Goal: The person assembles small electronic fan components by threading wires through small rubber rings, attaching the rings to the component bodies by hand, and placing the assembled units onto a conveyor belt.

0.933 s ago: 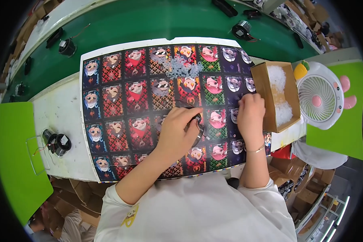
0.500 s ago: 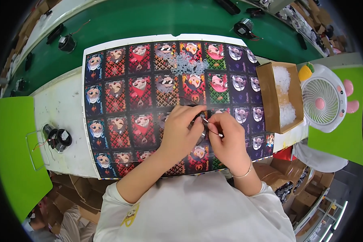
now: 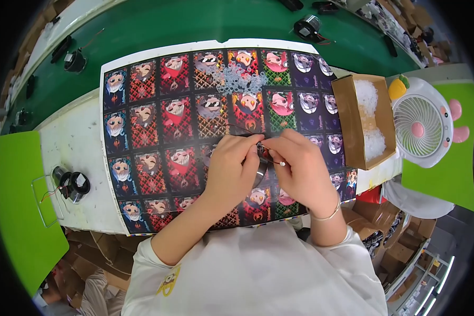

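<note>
Glossy printed sheet (image 3: pixel 163 131), a grid of cartoon panels in red, purple and green, covers the white table (image 3: pixel 71 147), and both hands meet over the part of it nearest the person. Left hand (image 3: pixel 234 166) is curled around a small dark round part (image 3: pixel 260 152) with a metal rim; right hand (image 3: pixel 300 168) presses in beside it, fingertips pinched on something tiny and pale at that part. So both hands are closed, one gripping the piece, the other working a small bit against it; exactly what that bit is, I cannot tell.

Progress, judged from the layout: one piece is in hand, mid-assembly. A heap of pale translucent ring-like pieces (image 3: pixel 239 80) waits near the sheet's far edge, so plenty looks left to do.

Containers now: an open cardboard box (image 3: pixel 347 124) stands at the sheet's right edge, holding white fluffy or translucent bits (image 3: pixel 371 116). Beside it, toward the table's right end, sits a small white desk fan (image 3: pixel 421 124).
</note>
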The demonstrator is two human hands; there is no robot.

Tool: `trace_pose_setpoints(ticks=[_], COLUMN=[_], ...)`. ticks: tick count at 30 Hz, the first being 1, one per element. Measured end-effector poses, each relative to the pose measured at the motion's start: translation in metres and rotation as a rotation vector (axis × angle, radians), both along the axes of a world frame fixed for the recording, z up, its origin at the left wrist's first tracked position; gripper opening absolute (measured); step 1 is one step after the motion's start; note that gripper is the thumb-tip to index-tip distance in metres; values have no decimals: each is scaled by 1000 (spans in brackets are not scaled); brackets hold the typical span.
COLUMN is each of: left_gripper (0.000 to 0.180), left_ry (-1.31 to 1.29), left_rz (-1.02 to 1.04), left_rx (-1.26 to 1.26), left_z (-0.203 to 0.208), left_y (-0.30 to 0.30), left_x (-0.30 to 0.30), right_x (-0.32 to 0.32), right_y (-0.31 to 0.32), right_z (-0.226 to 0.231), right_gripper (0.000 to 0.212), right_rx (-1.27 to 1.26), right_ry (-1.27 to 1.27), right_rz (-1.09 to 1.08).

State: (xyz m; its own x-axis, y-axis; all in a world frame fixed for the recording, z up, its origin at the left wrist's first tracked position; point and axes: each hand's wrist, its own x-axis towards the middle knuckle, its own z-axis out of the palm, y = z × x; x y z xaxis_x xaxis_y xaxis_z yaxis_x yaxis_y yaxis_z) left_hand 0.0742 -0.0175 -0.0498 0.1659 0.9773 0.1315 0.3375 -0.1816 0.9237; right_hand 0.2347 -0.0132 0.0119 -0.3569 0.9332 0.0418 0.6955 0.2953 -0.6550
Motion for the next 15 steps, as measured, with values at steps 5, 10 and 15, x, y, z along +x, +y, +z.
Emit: trace_pose_setpoints(ticks=[5,10,15], left_gripper=[24,34,39], left_ry=[-23,-131,-506], left_rz=[-11,-23,63], left_rx=[-20,-115,-370], left_z=[1,2,13], left_y=[-2,-24,-50], left_x=[-4,-21,-49], right_x=[18,41,28], right_y=[16,11,29], right_z=[4,-31,-32], right_gripper=[16,12,16], right_rx=[-132,107,267], right_ry=[98,-162,-81], right_rz=[38,-160,-146])
